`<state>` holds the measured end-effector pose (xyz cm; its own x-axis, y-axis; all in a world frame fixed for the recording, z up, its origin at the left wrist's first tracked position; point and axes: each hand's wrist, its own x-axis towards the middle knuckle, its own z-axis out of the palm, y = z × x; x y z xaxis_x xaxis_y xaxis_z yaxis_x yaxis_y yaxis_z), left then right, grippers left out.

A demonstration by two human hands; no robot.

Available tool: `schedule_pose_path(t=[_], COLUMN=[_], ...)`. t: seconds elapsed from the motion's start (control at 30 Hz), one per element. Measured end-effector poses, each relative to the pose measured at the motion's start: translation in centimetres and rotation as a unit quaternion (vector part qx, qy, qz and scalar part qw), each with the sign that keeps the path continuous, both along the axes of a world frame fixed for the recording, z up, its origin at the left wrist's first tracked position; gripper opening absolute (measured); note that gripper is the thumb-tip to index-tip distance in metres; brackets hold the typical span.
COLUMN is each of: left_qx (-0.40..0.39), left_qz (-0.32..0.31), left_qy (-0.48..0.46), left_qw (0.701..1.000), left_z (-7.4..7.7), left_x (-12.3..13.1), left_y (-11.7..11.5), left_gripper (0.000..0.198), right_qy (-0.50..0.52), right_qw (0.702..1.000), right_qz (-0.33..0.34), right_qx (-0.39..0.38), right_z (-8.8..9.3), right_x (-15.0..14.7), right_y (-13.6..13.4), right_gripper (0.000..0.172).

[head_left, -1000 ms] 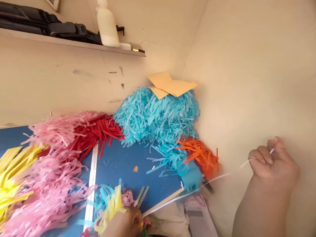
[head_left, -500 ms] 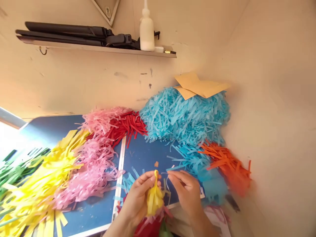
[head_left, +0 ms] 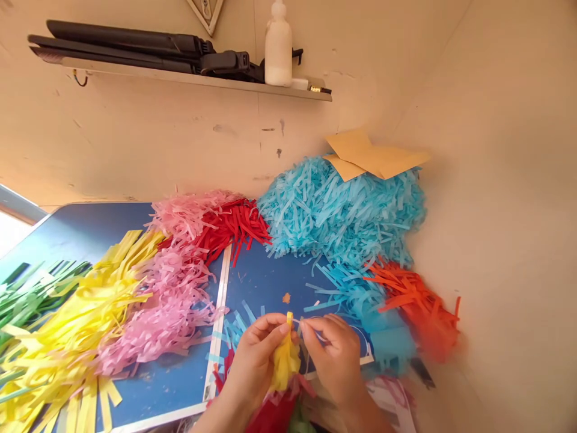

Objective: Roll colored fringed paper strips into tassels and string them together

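The right hand (head_left: pixel 331 355) has been drawn back to the yellow tassel (head_left: pixel 285 359), its fingertips pinched at the top. The tassel is gripped by the left hand (head_left: pixel 256 361).

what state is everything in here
yellow tassel: bunched, upright, held at its top
left hand: fingers pinched on the tassel
right hand: fingers pinched at the tassel's top
white bottle: upright on shelf
blue paper heap: piled against wall
tan sheets: lying on top of the heap
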<state>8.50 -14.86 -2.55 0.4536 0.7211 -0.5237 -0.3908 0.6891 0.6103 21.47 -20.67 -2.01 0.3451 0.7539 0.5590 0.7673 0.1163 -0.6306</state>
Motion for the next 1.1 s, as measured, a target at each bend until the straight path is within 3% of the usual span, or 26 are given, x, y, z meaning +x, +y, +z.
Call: schedule_pose_path(t=[0.4, 0.57, 0.67, 0.8, 0.87, 1.0, 1.1], left_qx=[0.033, 0.098, 0.157, 0.248, 0.296, 0.387, 0.429], left_qz=[-0.015, -0.031, -0.019, -0.044, -0.064, -0.094, -0.107], left_qy=[0.006, 0.034, 0.071, 0.149, 0.205, 0.317, 0.334], left_qw=[0.999, 0.994, 0.985, 0.956, 0.931, 0.861, 0.832], left_z=[-0.6, -0.9, -0.6, -0.6, -0.8, -1.0, -0.8], left_x=[0.1, 0.1, 0.1, 0.1, 0.0, -0.2, -0.1], left_y=[-0.6, -0.9, -1.0, -1.1, -1.0, -0.7, -0.5], left_gripper=[0.039, 0.034, 0.033, 0.033, 0.031, 0.034, 0.039], right_qy=[-0.013, 0.01, 0.029, 0.079, 0.092, 0.024, -0.029], right_qw=[1.0, 1.0, 0.998, 0.979, 0.97, 0.973, 0.966], right_qz=[-0.016, 0.014, 0.024, 0.094, 0.132, 0.137, 0.16], right_qx=[0.0, -0.004, -0.056, -0.163, -0.183, -0.184, -0.202], right_z=[0.0, 0.2, -0.3, -1.0, -0.9, -0.1, 0.2], right_x=[0.2, 0.1, 0.2, 0.6, 0.9, 1.9, 2.4], right_y=[-0.3, -0.5, -0.9, -1.1, -1.0, -1.1, -1.4], right_gripper=[0.024, 0.024, 0.017, 0.027, 0.02, 0.02, 0.02])
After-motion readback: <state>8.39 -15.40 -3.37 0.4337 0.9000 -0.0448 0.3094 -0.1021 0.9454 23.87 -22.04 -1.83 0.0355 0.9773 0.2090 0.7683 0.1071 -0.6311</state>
